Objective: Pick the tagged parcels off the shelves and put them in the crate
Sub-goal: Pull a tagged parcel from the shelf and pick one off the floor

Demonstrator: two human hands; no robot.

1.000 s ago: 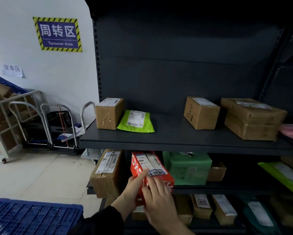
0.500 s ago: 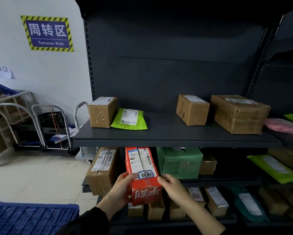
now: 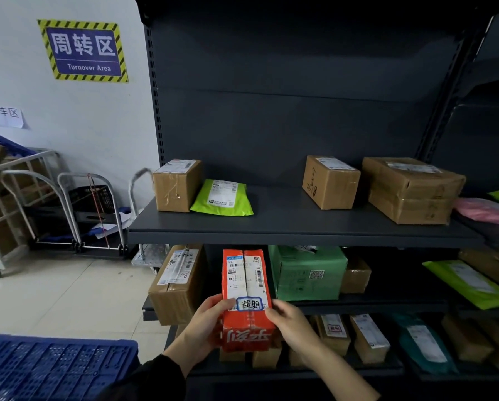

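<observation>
Dark steel shelving (image 3: 285, 227) fills your view, with a Turnover Area sign (image 3: 83, 50) on the white wall to the left. You have the red parcel (image 3: 246, 285) up in front of the middle shelf. Your left hand (image 3: 204, 325) is curled round its left edge and your right hand (image 3: 291, 322) grips the right edge. The handwritten tag (image 3: 249, 303) faces you. The blue crate (image 3: 54, 366) sits low on your left, well apart.

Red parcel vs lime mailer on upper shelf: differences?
Red parcel is a box, lime mailer a flat pouch. Red parcel is gripped by left hand and right hand; lime mailer lies on the shelf. Red parcel carries a handwritten tag; lime mailer shows none. Both bear printed labels.
</observation>
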